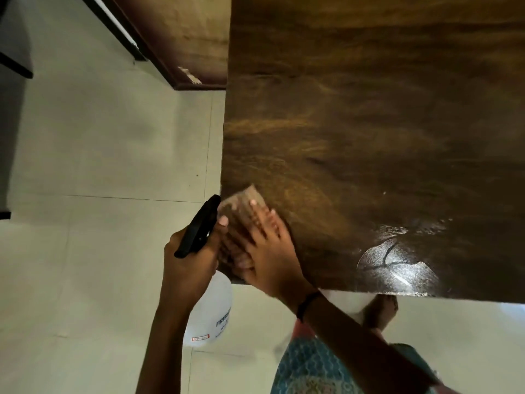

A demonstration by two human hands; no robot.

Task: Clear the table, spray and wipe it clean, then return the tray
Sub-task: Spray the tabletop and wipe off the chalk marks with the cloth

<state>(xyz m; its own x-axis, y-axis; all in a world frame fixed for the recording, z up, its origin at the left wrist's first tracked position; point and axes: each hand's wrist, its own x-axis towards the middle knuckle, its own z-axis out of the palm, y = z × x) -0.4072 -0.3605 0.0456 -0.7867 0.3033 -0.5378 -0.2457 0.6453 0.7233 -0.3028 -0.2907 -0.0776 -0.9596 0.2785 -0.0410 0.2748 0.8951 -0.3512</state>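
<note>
From my feed the counter (369,123) is dark brown with streaky golden wood grain, and a pale glossy sheen shows near its front edge. The cloth (241,206) on it reads tan-brown (blurred, so I can't make out any weave). The spray bottle (211,311) is translucent white with a black trigger head and a small label in dark print. The floor (99,166) is cream tile with thin dark joints. I see teal patterned clothing (309,368) and a black wristband (308,302).

At the table's (369,123) near left corner, the right hand (264,248) presses a blurred cloth (244,203) flat; the left hand (190,260) grips a spray bottle (211,311) just off the edge, over pale floor tiles (99,166).
</note>
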